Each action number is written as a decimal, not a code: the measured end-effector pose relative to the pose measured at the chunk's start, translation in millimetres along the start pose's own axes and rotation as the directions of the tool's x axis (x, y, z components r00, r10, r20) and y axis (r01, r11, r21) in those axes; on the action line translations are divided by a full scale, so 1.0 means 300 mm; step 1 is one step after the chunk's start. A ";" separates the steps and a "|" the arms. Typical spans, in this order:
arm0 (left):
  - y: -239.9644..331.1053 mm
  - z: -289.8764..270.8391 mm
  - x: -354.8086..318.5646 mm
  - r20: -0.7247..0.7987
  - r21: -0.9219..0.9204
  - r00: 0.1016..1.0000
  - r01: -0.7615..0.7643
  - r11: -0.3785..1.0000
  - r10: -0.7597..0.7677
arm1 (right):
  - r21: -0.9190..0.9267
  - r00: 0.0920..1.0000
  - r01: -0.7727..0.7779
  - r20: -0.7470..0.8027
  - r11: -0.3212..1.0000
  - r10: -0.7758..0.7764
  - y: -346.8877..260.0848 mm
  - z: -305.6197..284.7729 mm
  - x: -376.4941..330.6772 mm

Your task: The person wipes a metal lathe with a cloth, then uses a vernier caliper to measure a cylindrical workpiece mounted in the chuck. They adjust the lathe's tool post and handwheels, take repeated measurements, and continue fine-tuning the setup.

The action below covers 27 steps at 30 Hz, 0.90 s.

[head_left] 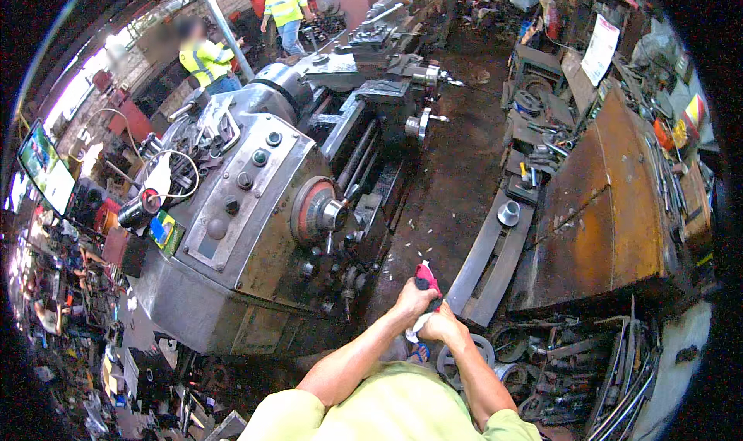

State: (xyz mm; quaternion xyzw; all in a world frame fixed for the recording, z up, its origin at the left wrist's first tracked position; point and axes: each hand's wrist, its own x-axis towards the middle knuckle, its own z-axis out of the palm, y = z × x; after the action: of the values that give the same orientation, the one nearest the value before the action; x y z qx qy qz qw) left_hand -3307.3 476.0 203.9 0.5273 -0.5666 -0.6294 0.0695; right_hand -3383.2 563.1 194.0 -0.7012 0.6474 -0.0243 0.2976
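In front of my body, both hands are closed around a crumpled bundle that looks like a rag (426, 273), with pink-red, black and white parts. My left hand (412, 298) grips its upper part, from which the pink-red end sticks out. My right hand (440, 323) sits just below and to the right, closed on the lower part, where a white piece (416, 329) hangs down. The fingers are partly hidden, and I cannot make out whether anything is wrapped inside. To the left of my hands stands a large grey lathe (255, 201) with a round chuck (317, 213).
A rusty metal cabinet (604, 217) stands at the right, beside a long slotted metal bar (484, 263) with a small metal cup (508, 213). Scrap metal (557, 364) fills the lower right. Two people in yellow vests (205, 62) are behind the lathe. Small white bits (422, 253) lie on the dark floor.
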 end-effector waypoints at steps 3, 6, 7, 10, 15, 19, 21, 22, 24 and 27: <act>-0.002 -0.058 0.081 0.101 -0.265 0.988 0.139 0.954 -0.116 | 0.046 0.998 -0.050 -0.027 0.998 0.051 -0.044 -0.093 0.006; 0.029 -0.061 0.144 0.077 -0.362 0.993 0.114 0.925 -0.091 | 0.034 0.996 -0.086 -0.028 0.996 0.087 -0.067 -0.221 0.021; 0.048 -0.061 0.172 0.129 -0.394 0.986 0.145 0.907 -0.101 | 0.019 0.995 -0.103 -0.013 0.994 0.103 -0.072 -0.263 0.027; 0.117 -0.100 0.264 0.154 -0.439 0.982 0.164 0.884 -0.106 | -0.068 0.983 -0.035 -0.182 0.997 0.022 -0.072 -0.379 0.044; 0.197 -0.240 0.308 0.294 -0.826 0.947 0.184 0.533 0.128 | 0.787 0.876 0.308 -0.453 0.534 0.163 -0.001 -0.448 0.061; 0.195 -0.209 0.252 0.462 -0.609 0.876 0.199 0.768 0.139 | 0.892 0.931 0.266 -0.139 -0.366 0.338 0.090 -0.385 0.195; 0.180 -0.155 0.250 0.447 -0.396 0.844 -0.109 0.912 0.296 | 0.939 0.825 0.190 0.005 -0.285 0.566 0.146 -0.342 0.240; 0.173 -0.144 0.266 0.357 -0.207 0.870 -0.281 0.937 0.340 | 0.952 0.815 0.170 0.010 -0.256 0.579 0.177 -0.325 0.259; 0.152 -0.121 0.293 0.298 0.007 0.906 -0.317 0.948 0.301 | 0.985 0.784 0.006 0.104 -0.174 0.613 0.232 -0.297 0.287; 0.135 -0.153 0.337 0.181 -0.198 0.929 -0.285 0.938 0.321 | 0.998 0.776 -0.006 -0.030 0.055 0.630 0.296 -0.299 0.351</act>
State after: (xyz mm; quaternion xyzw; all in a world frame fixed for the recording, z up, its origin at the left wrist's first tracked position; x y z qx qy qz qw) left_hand -3337.8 363.1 185.8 0.3556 -0.5906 -0.7087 0.1499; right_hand -3483.3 432.6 191.0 -0.1317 0.6622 -0.5356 0.5072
